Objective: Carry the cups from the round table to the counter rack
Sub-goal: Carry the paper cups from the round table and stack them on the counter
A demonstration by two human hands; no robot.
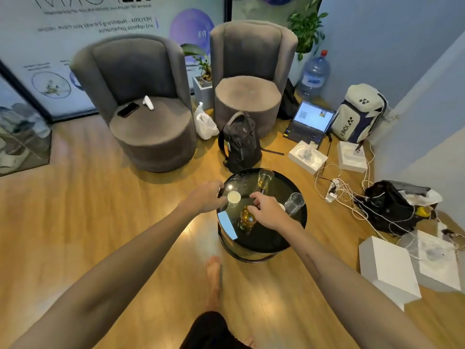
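Note:
A small round black table [266, 239] stands on the wooden floor in front of me. On it are a white paper cup [234, 198], a glass of amber liquid [247, 219] near the front, a second amber glass [265, 178] at the back, and an empty clear glass [294, 203] on the right. My left hand [205, 196] is at the table's left rim, its fingers curled apart right beside the paper cup. Hovering over the near amber glass is my right hand [268, 210], fingers spread just above its rim. Part of something white shows beneath that hand.
Two grey armchairs [151, 127] [247, 96] stand behind the table, with a black backpack [240, 142] between table and chairs. To the right, the floor holds a laptop [308, 122], white boxes [387, 270], a power strip with tangled cables [334, 191] and bags. My bare foot [214, 278] is near the table's base.

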